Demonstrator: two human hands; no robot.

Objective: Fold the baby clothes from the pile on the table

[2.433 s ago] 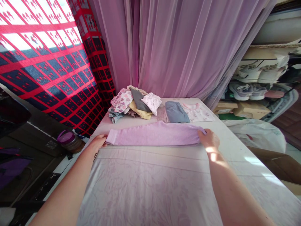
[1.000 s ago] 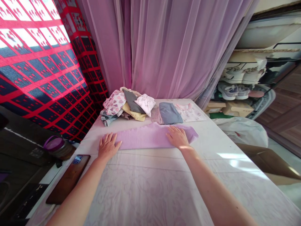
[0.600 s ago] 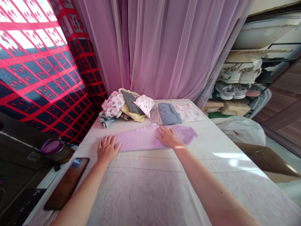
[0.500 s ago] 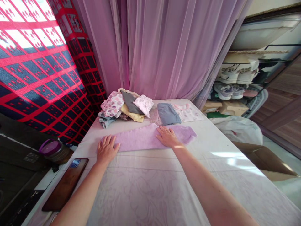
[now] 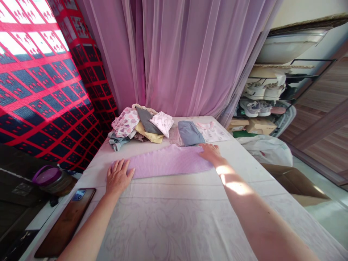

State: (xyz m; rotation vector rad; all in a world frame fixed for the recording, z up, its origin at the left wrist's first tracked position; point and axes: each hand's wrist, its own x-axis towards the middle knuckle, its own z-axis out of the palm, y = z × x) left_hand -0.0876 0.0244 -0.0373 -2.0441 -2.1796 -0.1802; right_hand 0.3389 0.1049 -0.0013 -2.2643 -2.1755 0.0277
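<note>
1. long lilac ribbed knit garment [image 5: 168, 165] lies flat across the pale-clothed table [image 5: 174, 224].
2. left hand [image 5: 118, 176], fingers spread, pins its left end.
3. right hand [image 5: 211, 153], fingers flat and close together, presses the right end, likely to keep it smooth.

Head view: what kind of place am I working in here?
Probably a room in a home, not a workshop: sheer purple curtains, a rack of shoes beside the cloth-covered table, and small folded clothes piled on it.
</note>
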